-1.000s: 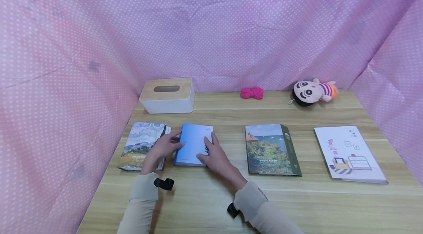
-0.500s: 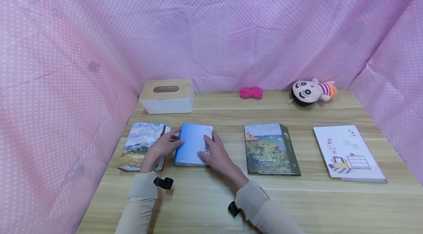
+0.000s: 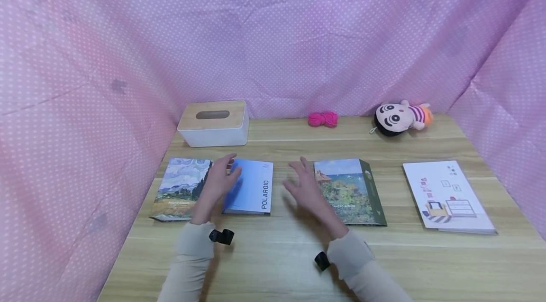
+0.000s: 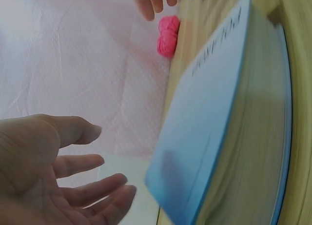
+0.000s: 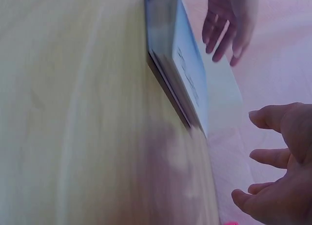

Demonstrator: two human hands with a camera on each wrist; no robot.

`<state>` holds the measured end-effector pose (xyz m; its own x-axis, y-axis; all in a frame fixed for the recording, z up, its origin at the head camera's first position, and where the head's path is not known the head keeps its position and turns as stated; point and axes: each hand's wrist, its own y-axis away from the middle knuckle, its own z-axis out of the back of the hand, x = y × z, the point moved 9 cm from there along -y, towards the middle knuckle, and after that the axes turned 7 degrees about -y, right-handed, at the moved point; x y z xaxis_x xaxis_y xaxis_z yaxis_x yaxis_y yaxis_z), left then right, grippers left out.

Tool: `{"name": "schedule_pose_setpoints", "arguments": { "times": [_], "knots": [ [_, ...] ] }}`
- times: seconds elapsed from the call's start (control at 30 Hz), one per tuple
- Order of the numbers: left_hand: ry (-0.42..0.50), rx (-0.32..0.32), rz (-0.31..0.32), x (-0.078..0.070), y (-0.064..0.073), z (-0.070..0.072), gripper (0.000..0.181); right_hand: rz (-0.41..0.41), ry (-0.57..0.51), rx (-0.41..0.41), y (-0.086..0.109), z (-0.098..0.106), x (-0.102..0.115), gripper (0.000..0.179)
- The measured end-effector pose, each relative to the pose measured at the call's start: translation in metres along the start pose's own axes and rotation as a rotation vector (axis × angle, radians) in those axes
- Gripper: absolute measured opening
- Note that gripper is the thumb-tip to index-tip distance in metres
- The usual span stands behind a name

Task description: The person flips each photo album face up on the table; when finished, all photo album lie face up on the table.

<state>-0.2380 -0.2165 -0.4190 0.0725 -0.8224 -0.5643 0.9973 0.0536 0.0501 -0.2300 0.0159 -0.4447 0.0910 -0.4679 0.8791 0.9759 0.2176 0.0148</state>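
Note:
A blue album marked POLAROID lies flat on the table, its page edges showing in the left wrist view. My left hand hovers by its left edge with fingers spread, overlapping the gap to a landscape-covered photo album. To the right of the blue album my right hand is raised over the wood, holding nothing, its fingers loosely bent and apart. That hand partly covers the left edge of a green-spined photo album in the head view.
A tissue box with a wooden lid stands at the back left. Pink yarn and a plush doll lie along the back edge. A white illustrated album is at the right. A pink dotted curtain surrounds the table.
Both hands have let go of the blue album and lifted. The right hand has moved right, uncovering the POLAROID lettering; the left has shifted slightly right and up. The albums stay put.

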Motion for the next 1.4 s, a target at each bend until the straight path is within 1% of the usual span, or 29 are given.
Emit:
{"name": "schedule_pose_setpoints", "arguments": {
  "times": [0.1, 0.2, 0.27, 0.33, 0.4, 0.47, 0.57, 0.63, 0.77, 0.87, 0.97, 1.07, 1.23, 1.4],
  "knots": [
    [0.03, -0.049, -0.025, -0.011, 0.0, -0.005, 0.047, 0.019, 0.004, -0.03, 0.001, 0.021, -0.005, 0.056],
    [0.068, -0.084, -0.057, -0.024, 0.001, -0.014, 0.045, 0.028, 0.007, -0.055, 0.001, 0.041, -0.012, 0.056],
    [0.096, -0.097, -0.069, -0.034, 0.002, -0.02, 0.043, 0.024, -0.001, -0.068, 0.002, 0.053, -0.018, 0.056],
    [0.128, -0.092, -0.087, -0.043, 0.005, -0.027, 0.042, 0.011, 0.011, -0.078, 0.004, 0.063, -0.025, 0.056],
    [0.158, -0.075, -0.107, -0.053, 0.007, -0.034, 0.041, 0.001, 0.027, -0.09, 0.006, 0.073, -0.03, 0.056],
    [0.197, -0.053, -0.147, -0.063, 0.008, -0.044, 0.041, -0.008, 0.057, -0.104, 0.01, 0.083, -0.035, 0.056],
    [0.239, 0.003, -0.203, -0.075, 0.01, -0.061, 0.043, -0.026, 0.088, -0.107, 0.016, 0.096, -0.044, 0.057],
    [0.25, 0.049, -0.229, -0.083, 0.012, -0.074, 0.044, -0.036, 0.101, -0.1, 0.02, 0.103, -0.05, 0.058],
    [0.226, 0.165, -0.239, -0.096, 0.015, -0.105, 0.049, -0.054, 0.125, -0.085, 0.028, 0.116, -0.066, 0.061],
    [0.216, 0.243, -0.243, -0.107, 0.017, -0.128, 0.054, -0.087, 0.147, -0.072, 0.034, 0.124, -0.08, 0.067],
    [0.219, 0.288, -0.251, -0.117, 0.018, -0.145, 0.058, -0.125, 0.162, -0.034, 0.039, 0.13, -0.092, 0.075],
    [0.235, 0.304, -0.241, -0.124, 0.019, -0.156, 0.061, -0.15, 0.164, 0.011, 0.044, 0.133, -0.102, 0.081],
    [0.258, 0.283, -0.216, -0.13, 0.017, -0.166, 0.063, -0.152, 0.174, 0.044, 0.051, 0.14, -0.111, 0.084],
    [0.257, 0.265, -0.2, -0.135, 0.015, -0.174, 0.055, -0.144, 0.193, 0.064, 0.053, 0.144, -0.115, 0.082]
  ]
}}
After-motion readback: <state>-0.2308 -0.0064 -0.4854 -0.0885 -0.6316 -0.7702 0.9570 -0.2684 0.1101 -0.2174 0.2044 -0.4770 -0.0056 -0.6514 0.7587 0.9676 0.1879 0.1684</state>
